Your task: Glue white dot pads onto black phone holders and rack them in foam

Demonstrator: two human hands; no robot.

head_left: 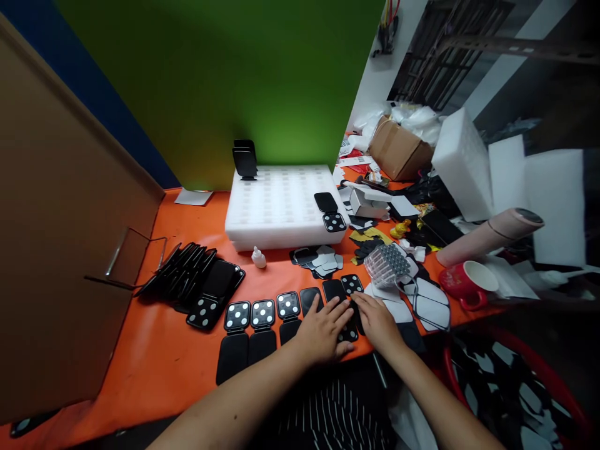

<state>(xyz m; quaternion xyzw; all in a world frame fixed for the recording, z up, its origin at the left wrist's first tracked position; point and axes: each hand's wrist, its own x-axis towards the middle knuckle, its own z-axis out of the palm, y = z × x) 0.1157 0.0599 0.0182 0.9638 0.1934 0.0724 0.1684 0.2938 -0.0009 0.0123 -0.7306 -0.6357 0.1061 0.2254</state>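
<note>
My left hand lies flat with fingers spread on an open black compact case near the front edge of the orange table. My right hand rests beside it, fingers stretched toward the same case, which shows white dots on its lower half. A row of open black cases with white-dotted lids runs to the left of my hands. Two more cases lie just beyond my fingers.
A fanned stack of black cases lies at the left. A white foam tray stands behind, with a small white bottle before it. A red mug, foam blocks and a cardboard box crowd the right.
</note>
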